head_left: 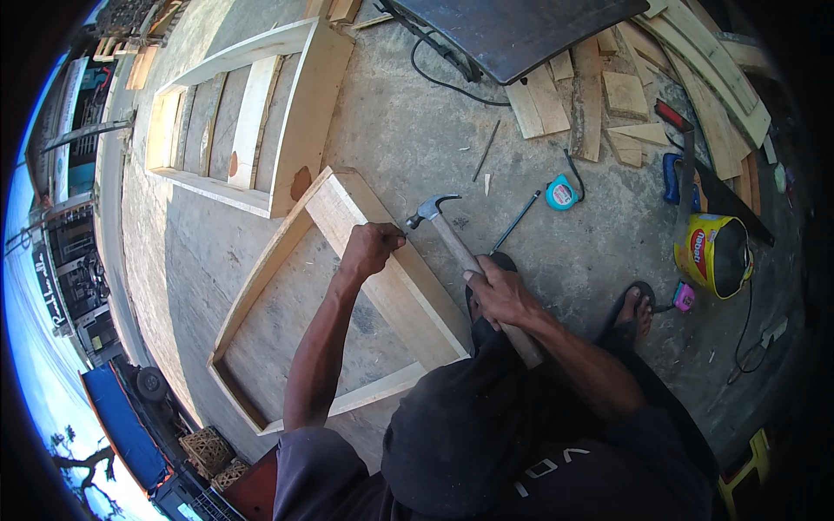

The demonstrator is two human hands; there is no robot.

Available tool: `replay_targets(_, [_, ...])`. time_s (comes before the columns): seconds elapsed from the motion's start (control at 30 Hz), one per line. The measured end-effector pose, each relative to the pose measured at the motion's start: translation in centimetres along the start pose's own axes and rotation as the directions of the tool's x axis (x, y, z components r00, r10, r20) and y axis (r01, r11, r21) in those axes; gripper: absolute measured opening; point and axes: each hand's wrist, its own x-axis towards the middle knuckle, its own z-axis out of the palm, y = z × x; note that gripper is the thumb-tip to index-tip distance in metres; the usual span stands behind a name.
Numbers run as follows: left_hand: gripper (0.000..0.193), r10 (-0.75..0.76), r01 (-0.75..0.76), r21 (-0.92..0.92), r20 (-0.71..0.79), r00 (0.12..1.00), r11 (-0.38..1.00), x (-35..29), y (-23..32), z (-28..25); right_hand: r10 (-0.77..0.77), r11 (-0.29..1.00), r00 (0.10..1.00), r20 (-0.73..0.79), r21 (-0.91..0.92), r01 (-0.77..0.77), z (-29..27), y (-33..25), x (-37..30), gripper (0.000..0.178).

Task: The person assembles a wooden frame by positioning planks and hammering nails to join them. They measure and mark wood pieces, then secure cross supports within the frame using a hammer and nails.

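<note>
My right hand (500,292) is wrapped round the wooden handle of a claw hammer (453,243). Its steel head is raised just right of my left hand (373,248), with a small gap between them. The fingers of my left hand are pinched together at the top edge of a wooden frame (401,302); whatever they hold is too small to make out. This frame of pale boards lies on the concrete in front of me, its wide board running diagonally under my left hand.
A second wooden frame (311,113) with slats lies beyond. Around me are a teal tape measure (561,193), a metal rod (516,222), a yellow bucket (705,259), a handsaw (728,201), a pink tape measure (684,296), wood offcuts (625,95) and a dark tabletop (521,35).
</note>
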Motion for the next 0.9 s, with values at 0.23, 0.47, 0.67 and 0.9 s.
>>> replay_targets(0.23, [0.016,0.005,-0.005,-0.008,-0.006,1.000,1.000,-0.2,-0.3,0.3,0.099,0.985,0.986,0.136,-0.152,-0.078,0.1,-0.1,0.6,0.052])
replay_targets(0.47, [0.018,-0.065,0.066,-0.064,0.021,0.998,0.996,-0.2,-0.5,-0.1,0.139,0.989,0.990,0.032,-0.056,-0.137,0.8,-0.1,0.2,0.054])
replay_targets(0.67, [0.043,-0.345,0.236,-0.251,-0.685,0.641,0.939,-8.3,-1.1,5.6,0.167,0.946,0.984,-0.070,0.291,-0.140,-1.6,0.5,0.4,0.042])
replay_targets(0.9, [0.094,-0.836,0.270,-0.958,0.069,0.544,0.097,-11.4,-1.1,14.8,0.115,0.851,0.993,-0.028,0.519,-0.084,-3.8,0.8,0.2,0.031])
